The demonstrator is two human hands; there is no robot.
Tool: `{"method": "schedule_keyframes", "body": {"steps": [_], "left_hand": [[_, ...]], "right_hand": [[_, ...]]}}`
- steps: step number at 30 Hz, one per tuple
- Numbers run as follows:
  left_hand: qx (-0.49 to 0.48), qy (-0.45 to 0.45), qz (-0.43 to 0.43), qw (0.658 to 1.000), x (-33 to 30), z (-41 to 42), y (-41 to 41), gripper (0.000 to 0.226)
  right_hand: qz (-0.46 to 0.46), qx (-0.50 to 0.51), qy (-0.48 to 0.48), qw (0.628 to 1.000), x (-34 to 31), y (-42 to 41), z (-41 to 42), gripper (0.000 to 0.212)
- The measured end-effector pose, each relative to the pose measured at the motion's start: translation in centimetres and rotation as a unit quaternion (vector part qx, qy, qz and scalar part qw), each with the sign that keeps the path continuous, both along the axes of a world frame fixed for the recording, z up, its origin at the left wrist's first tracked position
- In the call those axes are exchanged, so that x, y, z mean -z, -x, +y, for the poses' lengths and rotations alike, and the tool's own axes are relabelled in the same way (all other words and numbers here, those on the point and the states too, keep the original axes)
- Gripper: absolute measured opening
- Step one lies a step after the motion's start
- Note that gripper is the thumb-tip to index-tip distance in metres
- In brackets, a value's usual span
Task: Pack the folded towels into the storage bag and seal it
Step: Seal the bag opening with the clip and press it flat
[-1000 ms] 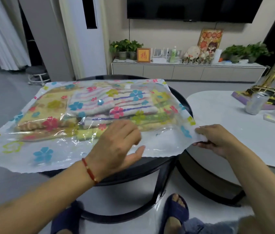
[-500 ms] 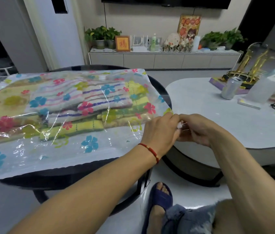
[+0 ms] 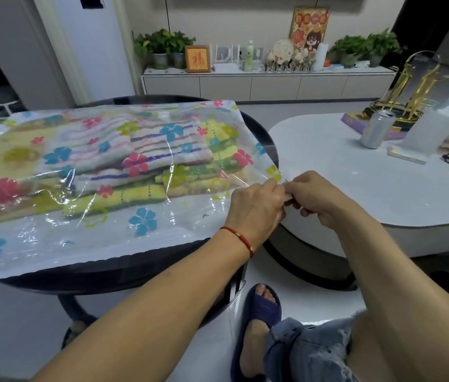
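- Both hands stay together at the bag's near right corner, same as half a second ago; a second ago the left hand (image 3: 255, 209) was mid-bag.
- Left fingers curled, pinching the storage bag (image 3: 146, 232) at that corner.
- Right hand (image 3: 318, 198) fingers curled onto the same corner.
- Bag lies flat on the round black desk (image 3: 259, 133), folded towels (image 3: 146, 158) inside.
- Drink can (image 3: 377, 129) on the neighbouring white desk (image 3: 341, 172).
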State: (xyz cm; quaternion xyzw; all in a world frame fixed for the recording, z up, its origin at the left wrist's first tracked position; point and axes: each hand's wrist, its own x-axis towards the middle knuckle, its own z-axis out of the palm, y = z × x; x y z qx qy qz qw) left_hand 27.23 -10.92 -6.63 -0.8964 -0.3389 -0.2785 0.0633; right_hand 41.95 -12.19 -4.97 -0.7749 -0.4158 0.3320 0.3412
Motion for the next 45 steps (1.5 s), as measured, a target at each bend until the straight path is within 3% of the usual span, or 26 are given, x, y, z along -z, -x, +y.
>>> {"method": "schedule_keyframes", "body": {"steps": [6, 11, 15, 24, 27, 29, 31, 33, 35, 37, 45], "left_hand": [[-0.019, -0.057, 0.063, 0.996, -0.4, -0.2, 2.4, 0.010], [-0.040, -0.030, 0.048, 0.998, -0.1, -0.1, 3.1, 0.019], [-0.019, -0.031, 0.069, 0.997, 0.6, -0.1, 3.2, 0.027], [-0.036, -0.090, 0.028, 0.995, 2.4, 0.1, 12.0, 0.009], [-0.052, -0.078, 0.022, 0.995, 2.8, 0.2, 14.0, 0.012], [-0.057, -0.064, 0.016, 0.996, 2.8, 0.1, 14.1, 0.014], [-0.053, -0.046, 0.000, 0.998, 2.5, 0.2, 14.0, 0.011], [-0.043, -0.025, -0.014, 0.999, 2.1, 0.4, 13.9, 0.009], [-0.033, -0.007, -0.019, 0.999, 1.8, 0.5, 13.9, 0.006], [-0.029, 0.006, -0.029, 0.999, 1.6, 0.5, 14.1, 0.005], [-0.032, -0.004, -0.014, 0.999, 2.5, 0.4, 17.2, 0.008]], "right_hand": [[0.022, 0.017, -0.017, 0.999, -0.3, -0.8, -0.8, 0.029], [0.133, -0.014, 0.010, 0.991, -0.2, 0.9, -1.7, 0.037], [0.131, -0.007, 0.006, 0.991, 0.3, 1.0, -1.9, 0.019], [0.095, 0.042, 0.018, 0.994, 0.6, 0.5, -2.0, 0.021], [0.026, 0.047, 0.030, 0.998, 0.2, 1.4, -2.5, 0.022], [-0.177, 0.048, 0.035, 0.982, 0.2, 2.7, -3.1, 0.028], [-0.421, 0.030, -0.063, 0.904, 0.8, 5.4, -3.6, 0.036], [-0.523, -0.084, -0.184, 0.828, 1.3, 9.0, -3.8, 0.042], [-0.558, -0.220, -0.170, 0.782, 2.1, 12.0, -3.0, 0.041], [-0.557, -0.278, -0.116, 0.774, 2.9, 13.4, -1.8, 0.036], [-0.506, -0.269, -0.193, 0.797, 4.2, 11.5, -2.1, 0.029]]}}
